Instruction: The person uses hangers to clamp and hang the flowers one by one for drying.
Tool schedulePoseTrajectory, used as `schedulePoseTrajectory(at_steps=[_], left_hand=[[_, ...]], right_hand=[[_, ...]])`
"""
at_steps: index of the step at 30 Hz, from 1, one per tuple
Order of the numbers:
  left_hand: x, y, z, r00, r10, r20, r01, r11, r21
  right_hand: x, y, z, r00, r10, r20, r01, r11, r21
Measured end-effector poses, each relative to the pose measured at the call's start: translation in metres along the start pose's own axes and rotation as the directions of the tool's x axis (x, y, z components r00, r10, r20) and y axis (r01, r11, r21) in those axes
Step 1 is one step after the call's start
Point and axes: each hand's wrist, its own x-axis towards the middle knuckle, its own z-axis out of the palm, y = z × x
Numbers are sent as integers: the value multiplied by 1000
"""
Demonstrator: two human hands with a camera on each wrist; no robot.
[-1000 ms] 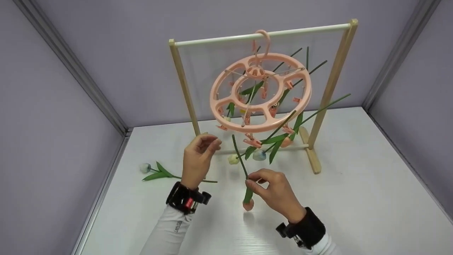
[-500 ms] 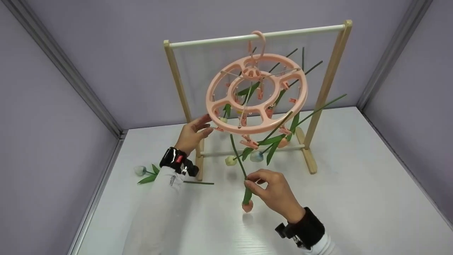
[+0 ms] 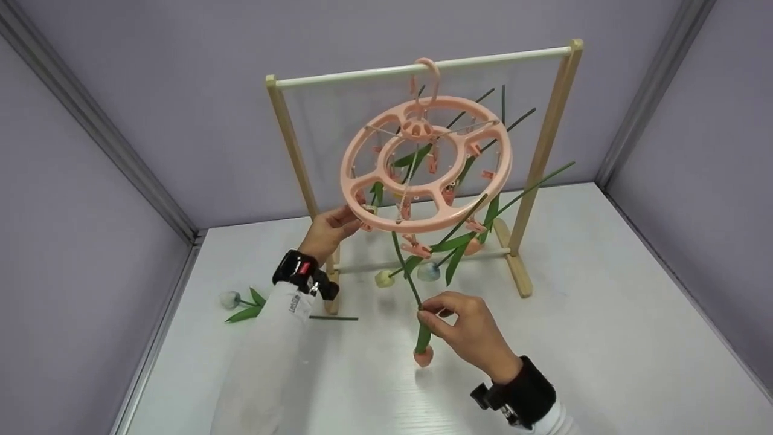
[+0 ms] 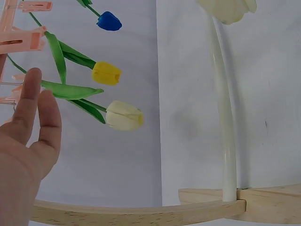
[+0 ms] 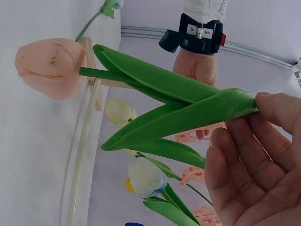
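Note:
My right hand pinches an artificial peach tulip by its stem and leaves, bloom down. In the right wrist view its peach bloom and green leaves show large. My left hand is at the left rim of a round pink clip hanger, its thumb and finger pinching a small pink clothespin. In the left wrist view two fingers of the left hand show beside pink clips; the thumb is out of sight. Several tulips hang in the hanger's clips, among them a white-blue tulip.
The hanger hooks over the white bar of a wooden stand. A pale blue tulip lies on the white table at left, partly behind the left sleeve. A yellow tulip hangs towards the back. Walls enclose the table.
My left hand has moved up and away to the hanger's left rim, and its fingers have closed in on the clothespin. The right hand keeps the peach tulip nearly still. The view has shifted slightly.

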Motion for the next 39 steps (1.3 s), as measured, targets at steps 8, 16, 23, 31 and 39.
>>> schedulePoseTrajectory(at_steps=[8, 16, 23, 31, 39], left_hand=[[-13, -1, 4, 995, 99, 31, -100, 995, 10], [-37, 8, 17, 980, 195, 44, -193, 981, -29], [-63, 24, 35, 964, 262, -53, -260, 965, 38], [-83, 40, 59, 912, 385, -140, -348, 908, 231], [-89, 43, 89, 818, 574, -48, -502, 750, 431]], right_hand=[[-3, 3, -1, 1000, 19, 1, -19, 1000, 6], [-11, 7, -7, 997, 65, -32, -65, 998, 4], [-21, 8, -15, 986, 155, -60, -155, 988, -1], [-27, 10, -19, 972, 208, -110, -209, 978, 3], [-29, 10, -20, 960, 237, -149, -240, 971, -2]])
